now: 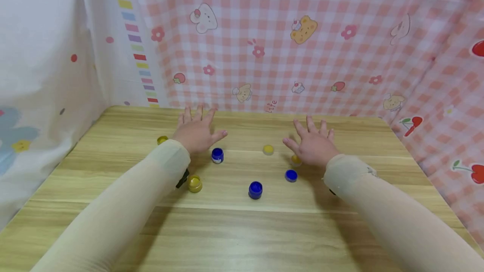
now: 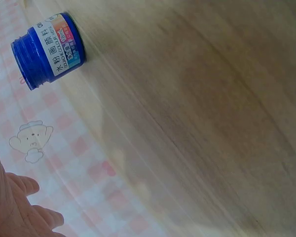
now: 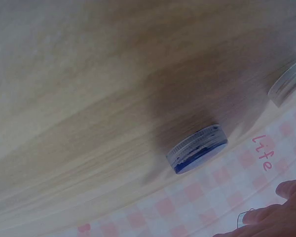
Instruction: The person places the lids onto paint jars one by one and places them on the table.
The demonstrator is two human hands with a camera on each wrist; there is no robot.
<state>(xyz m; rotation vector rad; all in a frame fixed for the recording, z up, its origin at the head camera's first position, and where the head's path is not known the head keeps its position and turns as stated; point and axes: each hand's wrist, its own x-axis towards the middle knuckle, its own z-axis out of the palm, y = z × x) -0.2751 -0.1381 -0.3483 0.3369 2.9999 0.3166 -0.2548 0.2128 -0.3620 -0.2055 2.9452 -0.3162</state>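
Note:
My left hand (image 1: 195, 132) is stretched out with fingers spread, holding nothing. Just right of its thumb stands an uncapped blue gouache paint jar (image 1: 217, 155), its printed label visible in the left wrist view (image 2: 56, 47). Near the left wrist is an uncapped yellow paint jar (image 1: 195, 184). My right hand (image 1: 314, 146), fingers also spread, holds nothing and partly covers a yellow-stained lid (image 1: 296, 160). Closer to me lies a blue-stained lid (image 1: 291, 175), a clear ribbed cap in the right wrist view (image 3: 198, 148). Another yellow lid (image 1: 268, 150) lies between the hands.
A second blue paint jar (image 1: 255, 190) stands uncapped near the table's middle. Left of my left hand is another yellow round container or lid (image 1: 162, 139), partly behind the sleeve. Checked cloth (image 1: 272, 66) hangs along the wooden table's (image 1: 242, 238) back edge, with cloth at both sides.

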